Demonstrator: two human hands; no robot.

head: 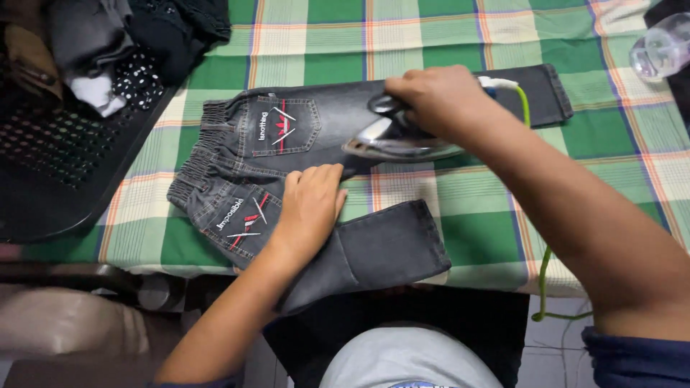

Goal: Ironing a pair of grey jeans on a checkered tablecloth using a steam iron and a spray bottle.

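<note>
A small pair of dark grey jeans (302,165), its back pockets stitched in red and white, lies flat on a green checked tabletop (445,43). The right hand (438,97) closes its fingers around a steel iron (399,140) on one leg; the left hand (309,208) presses, fingers spread flat, on the other.

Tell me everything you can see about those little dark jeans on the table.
The small jeans look like faded charcoal denim, with an elastic gathered waistband at the left and two back pockets stitched in red and white. They lie flat, back side up, on the green checked tablecloth, legs spread towards the right. The left hand presses on the nearer leg; the right hand holds a shiny iron on the farther leg.
</note>
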